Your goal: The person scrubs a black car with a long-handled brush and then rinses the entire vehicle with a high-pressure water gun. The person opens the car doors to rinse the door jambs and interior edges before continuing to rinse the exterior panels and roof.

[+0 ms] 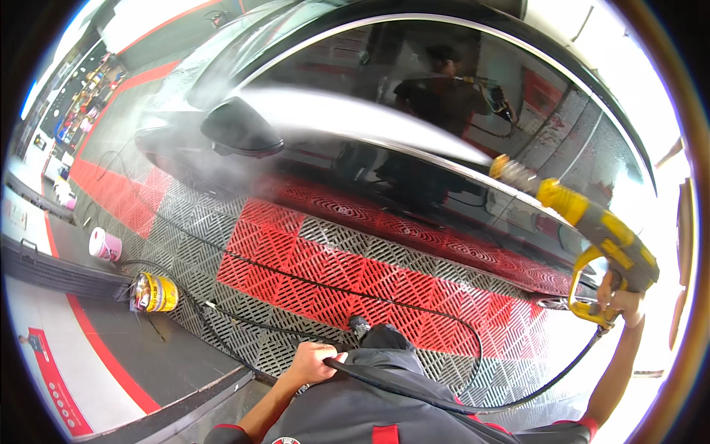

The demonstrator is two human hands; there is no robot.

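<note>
My right hand (624, 302) is closed on the handle of a yellow and grey pressure washer gun (604, 233), raised at the right beside a black car. From its nozzle (502, 166) a white fan of spray (355, 119) crosses the side window (444, 77) towards the car's side mirror (241, 127), where mist hangs. My left hand (316, 362), low in front of my body, grips a black hose (410, 393). This hose curves to the right and up to the base of the gun's handle.
Red and grey slatted floor tiles (310, 266) lie beside the car. A thin black hose (277, 269) runs across them. At the left stand a pink-white bucket (105, 244) and a yellow bucket (158, 291) with things in it. Cluttered shelving (83, 105) is far left.
</note>
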